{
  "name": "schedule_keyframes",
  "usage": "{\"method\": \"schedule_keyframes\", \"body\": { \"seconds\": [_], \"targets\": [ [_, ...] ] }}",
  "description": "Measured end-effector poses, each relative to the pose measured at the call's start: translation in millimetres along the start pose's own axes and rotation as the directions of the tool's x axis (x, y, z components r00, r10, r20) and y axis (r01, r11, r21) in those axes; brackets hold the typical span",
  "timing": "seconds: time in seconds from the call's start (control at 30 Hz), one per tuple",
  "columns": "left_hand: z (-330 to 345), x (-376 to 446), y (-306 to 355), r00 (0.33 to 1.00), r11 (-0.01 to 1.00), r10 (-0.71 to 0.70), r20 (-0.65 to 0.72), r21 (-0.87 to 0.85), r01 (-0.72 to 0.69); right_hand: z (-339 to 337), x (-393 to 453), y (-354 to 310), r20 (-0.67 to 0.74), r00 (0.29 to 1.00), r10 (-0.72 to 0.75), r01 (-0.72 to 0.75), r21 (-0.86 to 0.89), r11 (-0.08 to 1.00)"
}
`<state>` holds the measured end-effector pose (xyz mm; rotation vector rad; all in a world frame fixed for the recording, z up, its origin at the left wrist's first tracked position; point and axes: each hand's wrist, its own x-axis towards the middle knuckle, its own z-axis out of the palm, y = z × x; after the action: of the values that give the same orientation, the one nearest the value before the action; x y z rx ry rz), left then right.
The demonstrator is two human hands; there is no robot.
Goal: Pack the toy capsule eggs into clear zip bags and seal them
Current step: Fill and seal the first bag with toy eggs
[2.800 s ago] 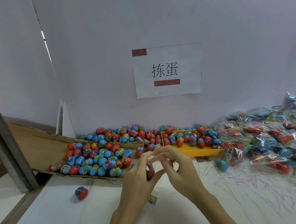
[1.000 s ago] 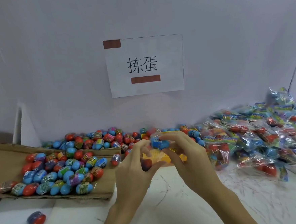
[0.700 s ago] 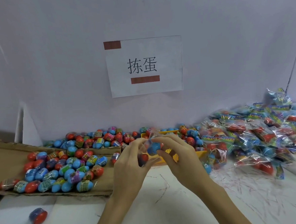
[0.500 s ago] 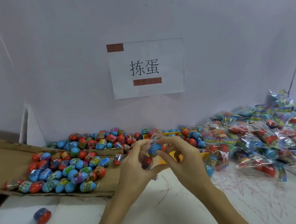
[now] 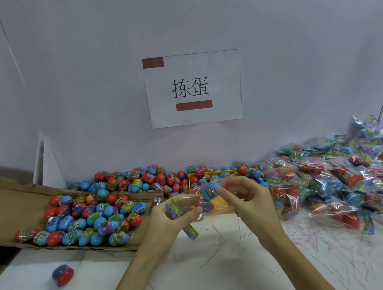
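At the lower left of the frame a stray egg [image 5: 62, 275] lies alone on the white table [image 5: 217, 274], near the front edge; it could roll off if you jog the surface. Above it, at mid-left, the loose eggs [image 5: 87, 217] are heaped on a flattened cardboard sheet [image 5: 11, 202] and against the wall, some reaching into the yellow tray [image 5: 219, 205] behind your hands. Brush that heap with a forearm and several will likely scatter.

In the centre, your left hand [image 5: 168, 221] pinches the printed header end of the clear zip bag [image 5: 190, 209], fingers curled round it. Your right hand [image 5: 248, 199] pinches the other end, fingertips closed on the film by a blue egg [image 5: 209, 192] inside; a red one sits lower in the bag. I cannot tell whether the mouth is sealed. If it is open and you tilt it, the eggs may slide out. Film caught in the zip would probably leave the seal partly open.

At the right, the packed bags [image 5: 338, 180] are piled loosely; a bag tossed on carelessly could slip toward the table edge.
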<state>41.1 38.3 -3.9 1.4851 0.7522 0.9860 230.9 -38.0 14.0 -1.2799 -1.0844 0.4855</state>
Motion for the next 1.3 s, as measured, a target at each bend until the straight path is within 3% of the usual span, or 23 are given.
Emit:
{"method": "schedule_keyframes", "body": {
  "seconds": [0.23, 0.73, 0.93, 1.13, 1.3],
  "targets": [
    [4.9, -2.9, 1.1, 1.000, 0.999, -0.009, -0.008, -0.049, 0.008, 5.4, -1.8, 1.9, 0.037, 0.998, 0.053, -0.056, 0.071, 0.996],
    [1.7, -0.6, -3.5, 0.999, 1.000, 0.020, 0.028, -0.008, -0.020, 8.0, -7.2, 2.4, 0.301, 0.951, -0.073, 0.167, -0.300, 0.939],
    [-1.8, 2.5, -5.4, 1.000, 1.000, -0.008, 0.018, -0.011, 0.008, 6.8, -5.6, 1.7, 0.333, 0.943, -0.024, 0.112, -0.247, 0.963],
    [1.7, 0.7, -8.0, 1.000, 1.000, -0.022, 0.006, -0.021, 0.022, 10.8, -11.5, -5.4, 0.316, 0.948, 0.048, -0.054, 0.008, 0.999],
    [3.0, 0.0, -5.2, 1.000, 0.999, -0.026, -0.011, 0.020, 0.026, 20.7, -14.1, -4.2, 0.312, 0.950, 0.023, 0.004, -0.085, 0.996]
  ]
}}
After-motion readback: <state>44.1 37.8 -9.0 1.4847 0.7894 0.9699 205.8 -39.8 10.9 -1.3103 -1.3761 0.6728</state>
